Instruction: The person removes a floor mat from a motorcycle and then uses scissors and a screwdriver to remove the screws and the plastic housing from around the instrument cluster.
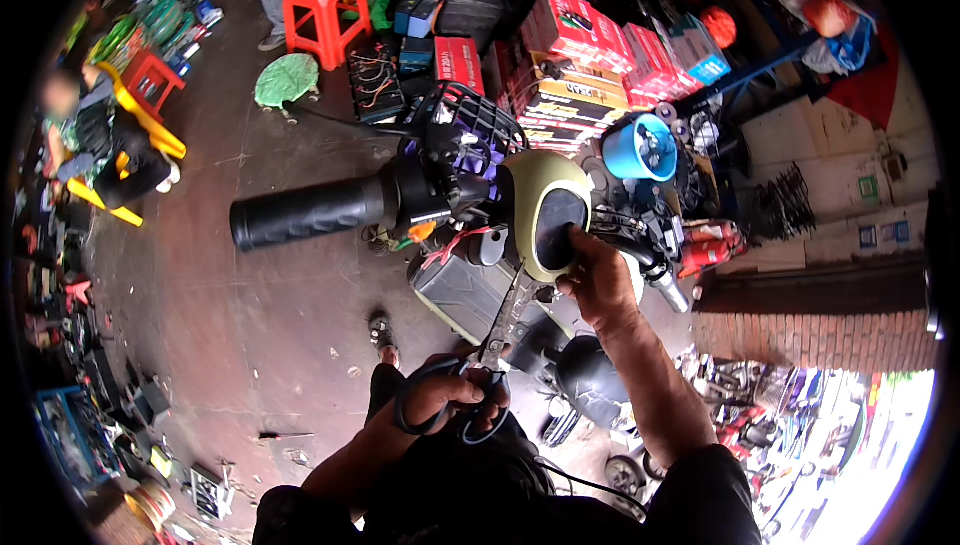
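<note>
My left hand (448, 400) is closed round the dark handles of a pair of scissors (508, 317). Their narrow blades point up and away, with the tips at the lower left edge of a pale green instrument housing (545, 170) on an electric scooter. My right hand (603, 283) grips the lower right side of this housing, a finger lying on its dark display (560, 230). Left of the housing sticks out a black handlebar grip (310, 213); the other grip (668, 290) is at the right. Red wires (460, 243) show beneath the handlebar.
Beyond the scooter's black basket (465, 115) are stacked red boxes (575, 35) and a blue bucket (640, 148). A red stool (327, 13) stands farther back. At the left a person (100, 140) sits on a yellow chair. A screwdriver (287, 436) lies on the floor.
</note>
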`<state>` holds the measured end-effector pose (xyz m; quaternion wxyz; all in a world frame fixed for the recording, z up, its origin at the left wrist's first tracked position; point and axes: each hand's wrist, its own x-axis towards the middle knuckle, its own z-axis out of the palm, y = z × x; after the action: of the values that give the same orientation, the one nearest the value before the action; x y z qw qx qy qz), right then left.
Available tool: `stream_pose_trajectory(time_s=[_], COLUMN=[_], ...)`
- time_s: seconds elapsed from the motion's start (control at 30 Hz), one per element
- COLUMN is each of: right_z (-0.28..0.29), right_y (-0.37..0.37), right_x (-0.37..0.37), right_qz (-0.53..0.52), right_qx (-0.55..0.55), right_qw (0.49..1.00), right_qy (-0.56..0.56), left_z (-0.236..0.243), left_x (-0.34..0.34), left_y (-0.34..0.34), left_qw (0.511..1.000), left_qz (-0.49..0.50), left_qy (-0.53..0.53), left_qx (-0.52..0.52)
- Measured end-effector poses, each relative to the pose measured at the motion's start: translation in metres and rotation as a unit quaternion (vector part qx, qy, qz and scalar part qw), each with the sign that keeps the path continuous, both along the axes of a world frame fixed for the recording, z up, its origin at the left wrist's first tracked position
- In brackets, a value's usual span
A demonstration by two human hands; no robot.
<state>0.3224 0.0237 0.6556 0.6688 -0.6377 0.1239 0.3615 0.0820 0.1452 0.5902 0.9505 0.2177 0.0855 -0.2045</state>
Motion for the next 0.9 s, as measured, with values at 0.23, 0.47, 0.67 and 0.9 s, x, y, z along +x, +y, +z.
stream_pose_trajectory(time_s=[0.23, 0.47, 0.67, 0.9], right_z=[0.008, 0.000, -0.004, -0.006], right_y=[0.002, -0.004, 0.000, -0.002], right_x=[-0.005, -0.005, -0.006, -0.011], right_qz=[-0.006, 0.002, -0.020, -0.042], right_qx=[-0.026, 0.004, 0.046, 0.072], right_qw=[1.000, 1.000, 0.998, 0.995], right_qy=[-0.010, -0.017, -0.030, -0.048], left_z=[0.000, 0.026, 0.029, 0.026], left_x=[0.009, 0.010, 0.017, 0.023], left_y=[-0.005, 0.013, 0.037, 0.058], left_qw=[0.997, 0.988, 0.988, 0.989], left_qz=[0.015, -0.002, -0.072, -0.131], left_qy=[-0.001, 0.042, 0.045, 0.054], left_qx=[-0.076, -0.151, -0.131, -0.030])
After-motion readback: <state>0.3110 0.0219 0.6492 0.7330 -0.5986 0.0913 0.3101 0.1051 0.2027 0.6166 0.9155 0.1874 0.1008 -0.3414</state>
